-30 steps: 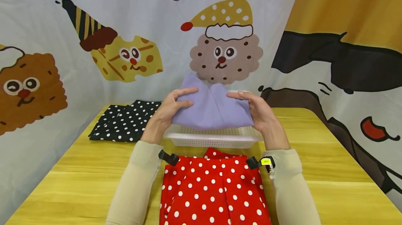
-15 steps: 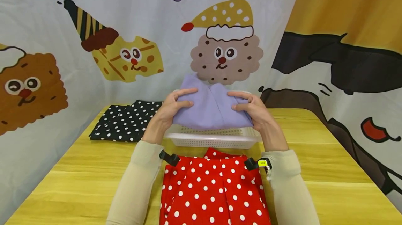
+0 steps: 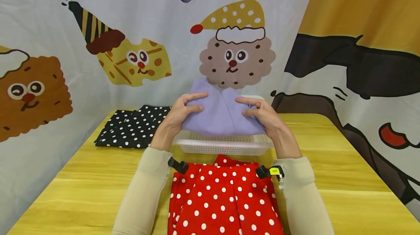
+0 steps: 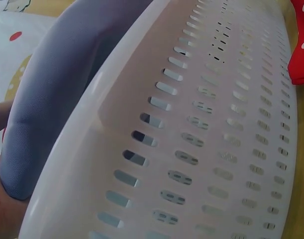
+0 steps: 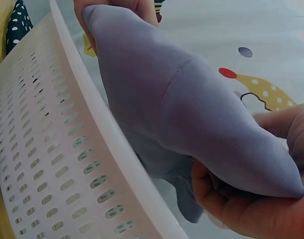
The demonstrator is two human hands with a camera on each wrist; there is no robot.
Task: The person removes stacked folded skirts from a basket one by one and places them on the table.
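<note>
A folded lavender cloth garment [image 3: 220, 114], smooth with a seam down its middle, is held up between both hands over a white perforated plastic basket [image 3: 226, 143]. My left hand [image 3: 177, 112] grips its left side, thumb on the near face. On the opposite side my right hand [image 3: 267, 116] pinches the cloth, and the right wrist view shows its fingers curled beneath the garment [image 5: 201, 109]. In the left wrist view the basket wall [image 4: 191, 134] fills most of the picture, with the garment [image 4: 57, 84] beyond the rim. The garment's exact kind does not show.
Folded red cloth with white dots [image 3: 223, 198] lies on the wooden table [image 3: 82, 184] in front of the basket. Black cloth with white dots [image 3: 131, 127] lies left of it. A printed curtain [image 3: 154, 5] hangs behind the table.
The right thumb has come onto the near face of the lavender garment. Otherwise the garment and both hands have barely moved.
</note>
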